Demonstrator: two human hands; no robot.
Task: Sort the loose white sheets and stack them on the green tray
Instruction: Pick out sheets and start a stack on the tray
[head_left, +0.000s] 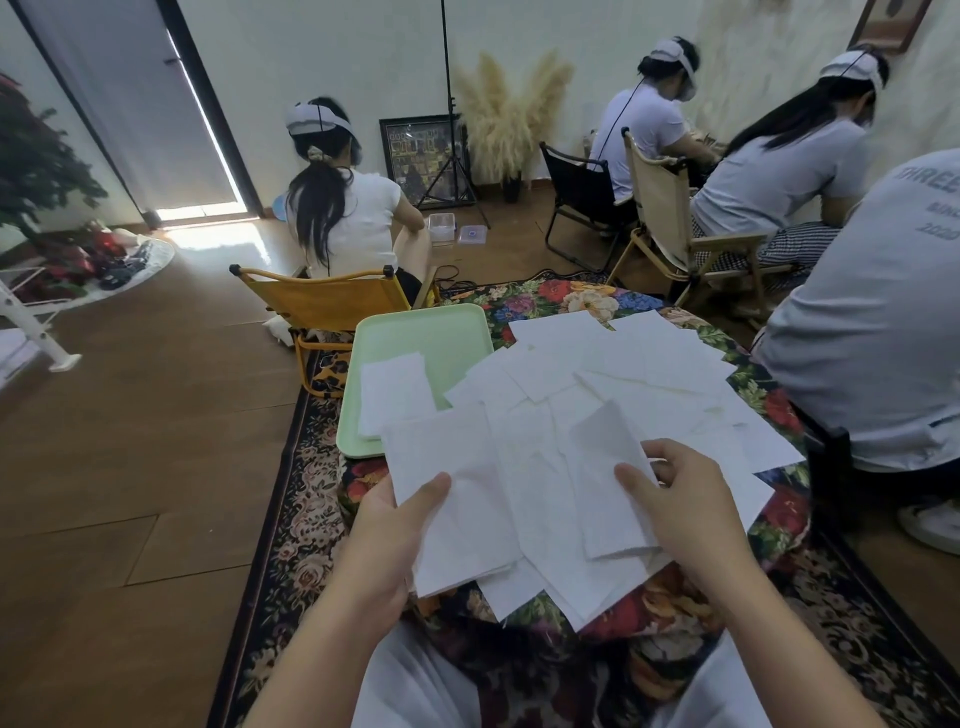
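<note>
Sheets (649, 379) litter floral cloth (587, 299) beside green tray (415, 332); both hands' fingers (636, 480) pinching sheets.

Daylight glares through the doorway (208, 208) onto the floor (130, 441); edges bend, perhaps slightly soft.

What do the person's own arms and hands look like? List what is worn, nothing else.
Both forearms are bare up to the frame's lower edge: no sleeves, gloves, watch or bracelets show. The left hand and right hand carry no visible rings or markings. Whitish clothing shows between the arms at the bottom edge.
</note>
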